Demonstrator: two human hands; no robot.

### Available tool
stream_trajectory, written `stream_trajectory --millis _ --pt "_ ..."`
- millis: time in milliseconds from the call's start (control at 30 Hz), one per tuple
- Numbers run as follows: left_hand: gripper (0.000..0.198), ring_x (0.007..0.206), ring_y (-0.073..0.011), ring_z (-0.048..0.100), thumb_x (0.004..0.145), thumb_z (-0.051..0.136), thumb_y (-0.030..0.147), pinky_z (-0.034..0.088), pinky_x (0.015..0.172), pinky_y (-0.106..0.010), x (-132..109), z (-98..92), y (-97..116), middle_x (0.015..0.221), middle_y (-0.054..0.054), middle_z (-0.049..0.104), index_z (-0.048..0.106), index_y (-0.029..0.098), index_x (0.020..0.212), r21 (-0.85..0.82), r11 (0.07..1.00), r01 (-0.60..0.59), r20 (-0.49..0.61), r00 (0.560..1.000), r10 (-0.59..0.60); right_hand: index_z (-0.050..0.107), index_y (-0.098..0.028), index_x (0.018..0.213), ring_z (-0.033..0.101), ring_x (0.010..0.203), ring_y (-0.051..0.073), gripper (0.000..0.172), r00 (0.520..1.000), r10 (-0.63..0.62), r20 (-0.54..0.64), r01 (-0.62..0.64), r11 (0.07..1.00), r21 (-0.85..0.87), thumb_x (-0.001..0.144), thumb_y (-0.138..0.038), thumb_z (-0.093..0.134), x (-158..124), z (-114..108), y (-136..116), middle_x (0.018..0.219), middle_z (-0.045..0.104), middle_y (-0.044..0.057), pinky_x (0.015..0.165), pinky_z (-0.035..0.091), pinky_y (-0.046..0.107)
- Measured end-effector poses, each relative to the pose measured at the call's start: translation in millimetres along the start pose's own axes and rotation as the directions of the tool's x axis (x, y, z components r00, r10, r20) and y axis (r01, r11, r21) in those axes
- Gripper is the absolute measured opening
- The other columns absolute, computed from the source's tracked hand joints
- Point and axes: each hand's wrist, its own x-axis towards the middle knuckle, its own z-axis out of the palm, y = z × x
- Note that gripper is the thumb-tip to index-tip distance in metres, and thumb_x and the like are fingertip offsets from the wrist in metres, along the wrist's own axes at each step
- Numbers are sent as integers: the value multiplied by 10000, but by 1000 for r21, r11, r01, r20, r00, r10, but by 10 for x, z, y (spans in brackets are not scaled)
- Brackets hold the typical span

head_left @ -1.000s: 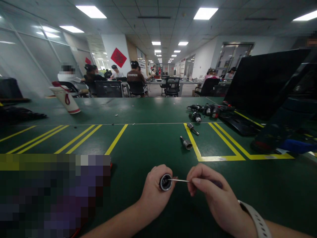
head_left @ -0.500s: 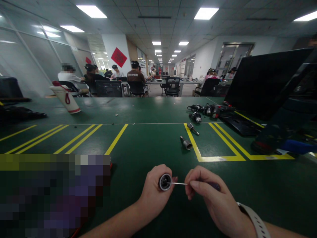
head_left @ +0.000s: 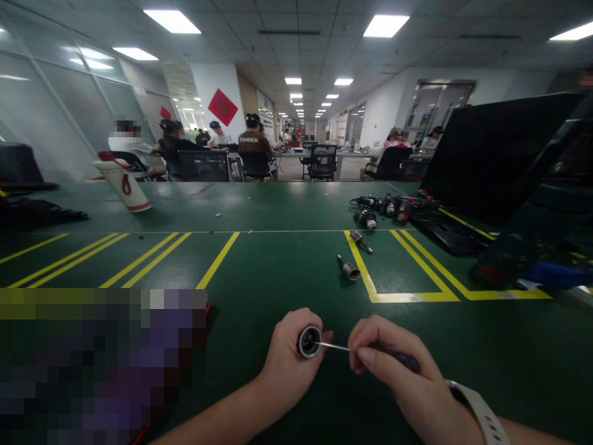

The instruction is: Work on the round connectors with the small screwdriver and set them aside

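A white cup [head_left: 133, 190] with a red strap [head_left: 125, 183] stood on the green tabletop [head_left: 278, 210], beyond yellow tape strips [head_left: 217, 261]. A black monitor [head_left: 491, 154] stood at the right. Farther back, a person in a brown shirt [head_left: 252, 143] sat in an office chair [head_left: 255, 164], and a red diamond-shaped poster [head_left: 223, 107] hung on a white pillar [head_left: 202, 80] beneath lit ceiling panels [head_left: 385, 26].

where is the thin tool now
Low in the head view, right of centre: the thin tool is in the right hand, pointing at the round part in the left hand.
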Motion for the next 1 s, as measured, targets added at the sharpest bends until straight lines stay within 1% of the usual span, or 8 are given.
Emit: stream_trajectory --millis 133,233,433,567,667,733,800,1000 --pt "236 576 -130 461 757 593 159 356 539 -236 0 1 -10 598 37 461 427 203 595 2 1000 -1 -13 1000 1 585 -184 700 508 645 171 143 999 32 5 -32 999 -24 808 -218 497 -6 3 -2 676 555 17 592 384 303" --pt "234 569 -125 457 754 596 151 355 534 -232 1 -2 -6 598 40 456 431 202 596 -13 1000 -6 -18 1000 6 591 -186 721 516 658 170 143 1000 28 4 -28 999 -16 823 -219 496 -6 13 8 696 565 17 603 390 303" --pt "242 585 -129 462 751 584 135 358 544 -235 -6 -7 15 604 35 456 413 203 595 -20 1000 -14 -1 1000 14 610 -188 748 536 693 173 140 1000 -1 22 -1 998 65 843 -216 510 -7 24 39 730 586 23 641 405 311" --pt "241 582 -129 459 753 582 135 349 542 -235 -8 3 9 600 36 457 412 203 597 0 1000 -31 12 999 31 616 -187 761 536 686 172 140 999 39 28 -42 991 125 843 -193 502 -3 16 55 731 589 23 639 413 311" --pt "245 580 -129 454 753 588 140 342 541 -236 -10 10 -7 599 37 452 410 203 596 26 999 -29 1 1000 29 605 -189 740 518 672 168 131 1000 23 -17 -21 996 87 831 -193 510 -11 3 61 710 571 14 616 399 302" --pt "247 580 -130 452 757 589 148 340 543 -238 -11 14 -17 599 38 451 410 203 596 44 999 -24 -5 1000 24 600 -188 725 506 667 165 137 1000 -1 -19 2 1000 30 830 -199 513 -16 -1 65 701 558 10 607 385 298" --pt "247 580 -130 453 761 585 150 340 546 -239 -10 16 -23 597 39 450 409 204 596 46 999 -21 -20 1000 22 600 -187 728 505 668 164 141 1000 -3 -1 3 1000 20 834 -200 508 -11 1 73 704 557 10 607 382 297" --pt "230 587 -135 465 762 600 164 350 549 -239 3 2 -8 601 37 459 438 200 604 13 1000 -8 -45 999 9 611 -186 744 525 657 156 133 998 63 4 -62 975 212 833 -178 513 29 31 107 703 580 5 611 416 291"
